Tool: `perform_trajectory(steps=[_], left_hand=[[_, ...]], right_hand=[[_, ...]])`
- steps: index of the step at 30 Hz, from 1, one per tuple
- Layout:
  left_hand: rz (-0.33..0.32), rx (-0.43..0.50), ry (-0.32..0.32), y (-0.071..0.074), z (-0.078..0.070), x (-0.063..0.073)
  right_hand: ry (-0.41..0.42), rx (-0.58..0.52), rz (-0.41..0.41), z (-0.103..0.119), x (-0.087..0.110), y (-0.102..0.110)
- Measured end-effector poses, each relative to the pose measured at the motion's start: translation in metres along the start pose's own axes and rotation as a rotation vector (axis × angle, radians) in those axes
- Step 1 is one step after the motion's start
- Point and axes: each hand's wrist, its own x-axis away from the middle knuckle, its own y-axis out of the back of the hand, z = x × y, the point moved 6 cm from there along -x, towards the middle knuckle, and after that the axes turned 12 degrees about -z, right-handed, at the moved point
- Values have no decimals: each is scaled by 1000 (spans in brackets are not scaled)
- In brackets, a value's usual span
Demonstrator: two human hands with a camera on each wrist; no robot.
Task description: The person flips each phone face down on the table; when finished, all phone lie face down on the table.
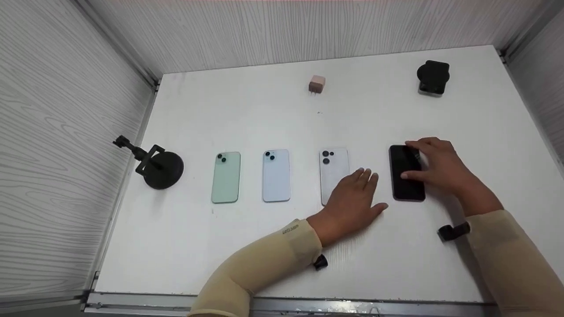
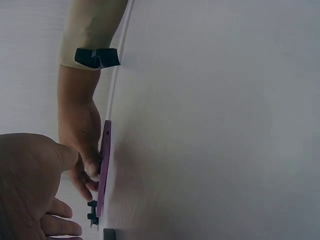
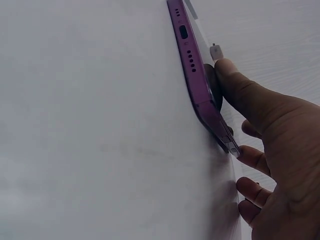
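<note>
A black phone lies screen up on the white table; its purple edge with a port shows in the right wrist view. My right hand is over its right side, thumb above the screen and fingertips by the upper edge. Whether they touch is unclear. With fingers extended, my left hand is over the lower right of a white phone, hiding part of it. That phone lies back up, with its cameras showing. Farther left lie a light blue phone and a green phone, also back up.
A black stand with a round base is at the table's left. Toward the back are a pink charger plug and a black device. Grey patterned panels border the back and sides.
</note>
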Motion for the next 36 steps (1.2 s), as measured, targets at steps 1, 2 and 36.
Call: perform_trajectory(steps=[1, 2, 36], left_hand=[[2, -9, -5, -3, -4, -4], [6, -17, -9, -5, -7, -7], [54, 2, -48, -30, -30, -27]], right_hand=[[3, 0, -3, 0, 0, 0], [7, -1, -5, -1, 1, 0], [67, -77, 16, -8, 6, 5]])
